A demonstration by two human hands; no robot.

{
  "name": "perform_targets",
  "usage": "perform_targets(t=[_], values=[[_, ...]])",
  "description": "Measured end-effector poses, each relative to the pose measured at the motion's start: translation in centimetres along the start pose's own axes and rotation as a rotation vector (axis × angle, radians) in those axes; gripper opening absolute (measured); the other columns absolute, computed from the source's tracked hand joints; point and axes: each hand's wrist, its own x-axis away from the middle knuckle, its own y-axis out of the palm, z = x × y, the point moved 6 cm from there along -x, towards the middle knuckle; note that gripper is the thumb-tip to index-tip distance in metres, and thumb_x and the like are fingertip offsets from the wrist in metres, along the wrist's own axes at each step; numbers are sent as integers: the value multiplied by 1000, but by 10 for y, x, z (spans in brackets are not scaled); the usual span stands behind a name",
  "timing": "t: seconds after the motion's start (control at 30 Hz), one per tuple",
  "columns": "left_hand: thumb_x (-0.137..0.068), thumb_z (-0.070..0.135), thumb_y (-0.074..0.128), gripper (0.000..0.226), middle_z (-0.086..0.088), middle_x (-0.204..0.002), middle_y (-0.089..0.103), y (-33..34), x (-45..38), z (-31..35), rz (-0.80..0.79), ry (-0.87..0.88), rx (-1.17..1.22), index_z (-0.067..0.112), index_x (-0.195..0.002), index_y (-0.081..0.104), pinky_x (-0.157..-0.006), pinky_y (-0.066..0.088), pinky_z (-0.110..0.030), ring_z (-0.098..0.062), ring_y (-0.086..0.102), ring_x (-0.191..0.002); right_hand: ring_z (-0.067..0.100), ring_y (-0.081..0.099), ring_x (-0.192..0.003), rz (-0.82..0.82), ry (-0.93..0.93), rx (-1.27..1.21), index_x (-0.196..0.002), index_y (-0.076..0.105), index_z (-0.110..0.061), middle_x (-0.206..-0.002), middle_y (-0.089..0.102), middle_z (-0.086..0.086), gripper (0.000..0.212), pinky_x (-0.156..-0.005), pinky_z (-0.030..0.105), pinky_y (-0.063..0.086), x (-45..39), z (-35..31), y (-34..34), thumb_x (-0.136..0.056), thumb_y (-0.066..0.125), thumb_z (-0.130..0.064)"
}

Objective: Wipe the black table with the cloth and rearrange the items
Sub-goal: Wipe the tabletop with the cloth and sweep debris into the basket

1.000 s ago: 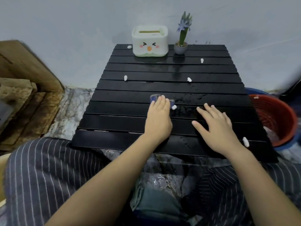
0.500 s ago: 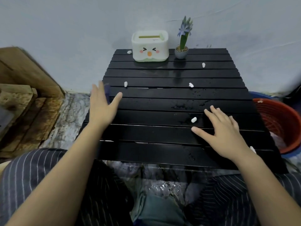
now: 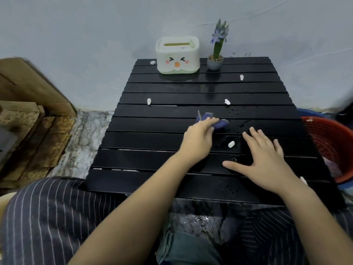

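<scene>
The black slatted table [image 3: 152, 161] stands in front of me, wet with droplets on its right half. My left hand [image 3: 198, 140] presses a small blue cloth [image 3: 219, 122] onto the middle slats, fingers on top of it. My right hand [image 3: 265, 161] lies flat and spread on the table to the right, holding nothing. Several small white bits lie scattered, one [image 3: 231, 144] between my hands. A white tissue box with a cartoon face [image 3: 178, 55] and a small potted purple flower [image 3: 216, 54] stand at the far edge.
A red basket [image 3: 332, 142] inside a blue basin sits on the floor right of the table. Wooden boards [image 3: 28, 115] are stacked at the left by the wall. My striped trouser legs [image 3: 47, 217] are under the near edge.
My left hand swept with the cloth from the table's left edge back to the middle. The right hand stayed flat in place.
</scene>
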Motion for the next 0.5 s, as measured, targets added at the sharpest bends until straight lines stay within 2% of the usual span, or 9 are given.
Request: perform_targets(t=[0.07,0.1,0.13,0.23,0.3,0.37,0.4,0.5], values=[[-98,4,50,33,-3,-120,67,-24,-9,-15,5,-108,315,8,-128,63,-80,48,-16,-15,63,-102,12,-9,-154,5,-6,-9,-159,15,-23,-169,-1,-3,120,-124,48,-6,-1,0,0,-65,41,-92],[-98,3,50,32,-3,-118,66,-45,-14,-26,76,-136,394,6,-127,63,-80,47,-15,-11,61,-102,12,-10,-154,5,-11,-11,-160,13,-23,-169,-2,-3,121,-124,48,-6,-2,0,0,-65,43,-92],[-97,2,50,32,-3,-119,66,-72,-18,-39,175,-148,403,5,-126,63,-86,47,-18,-10,60,-104,12,-11,-154,7,-16,-12,-160,11,-23,-168,-3,-4,122,-124,48,-7,-4,-1,-1,-65,44,-92],[-96,3,46,36,-1,-124,65,-152,-27,-86,453,-209,191,7,-126,64,-101,43,-24,-12,59,-114,11,-11,-154,14,-19,-9,-160,10,-23,-168,-4,-3,125,-124,48,-6,-10,0,-3,-63,44,-94],[-96,5,42,39,0,-126,64,-189,-30,-119,529,-266,-10,8,-129,62,-106,39,-23,-15,57,-121,11,-11,-154,5,-16,-4,-160,10,-22,-168,-3,-3,126,-124,48,-8,-12,0,-2,-62,44,-94],[-97,7,39,41,-8,-130,63,-199,-33,-146,502,-354,-194,11,-131,60,-105,37,-27,-25,55,-123,12,-12,-154,1,-14,0,-160,11,-22,-168,-3,-2,125,-123,49,-9,-13,0,-2,-63,45,-94],[-97,8,38,40,-13,-131,61,-195,-34,-152,474,-396,-282,11,-131,59,-103,38,-33,-32,54,-122,12,-12,-154,4,-15,-1,-159,12,-23,-168,-2,-1,124,-123,49,-9,-14,-1,-2,-63,45,-94],[-100,11,36,34,-18,-127,57,-159,-41,-135,427,-456,-425,14,-128,56,-92,41,-47,-43,53,-113,13,-10,-154,18,-16,-12,-159,15,-23,-169,0,0,123,-124,49,-7,-17,-2,-3,-63,44,-95]])
